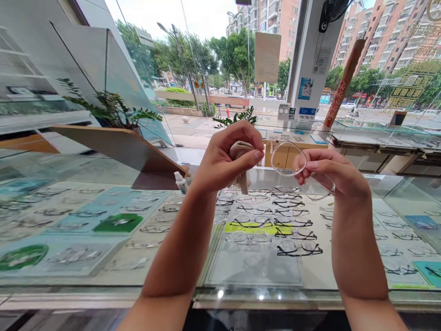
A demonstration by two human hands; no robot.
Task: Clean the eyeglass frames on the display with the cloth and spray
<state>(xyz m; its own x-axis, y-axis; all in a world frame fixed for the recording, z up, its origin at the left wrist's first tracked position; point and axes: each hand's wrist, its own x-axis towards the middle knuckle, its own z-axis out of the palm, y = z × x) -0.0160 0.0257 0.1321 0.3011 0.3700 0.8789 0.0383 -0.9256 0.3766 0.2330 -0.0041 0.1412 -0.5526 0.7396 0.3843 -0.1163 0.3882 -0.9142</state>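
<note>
A pair of clear-framed eyeglasses (288,174) is held up above the glass counter. My right hand (339,172) is closed on it, fingers and thumb pinching near the bridge; part of the far lens shows below that hand. My left hand (229,158) is curled with thumb and fingertips together, and a beige cloth (243,182) is bunched in it, hanging below the palm. The left fingertips are close to the outer edge of the near lens; whether they touch the frame I cannot tell.
Beneath my hands, the glass display counter (255,271) holds rows of eyeglasses (248,237). A small white spray bottle (181,182) stands left of my left forearm. A tilted brown board (120,142) and a potted plant (113,108) are farther left. Behind is a wooden-fronted cabinet (280,156).
</note>
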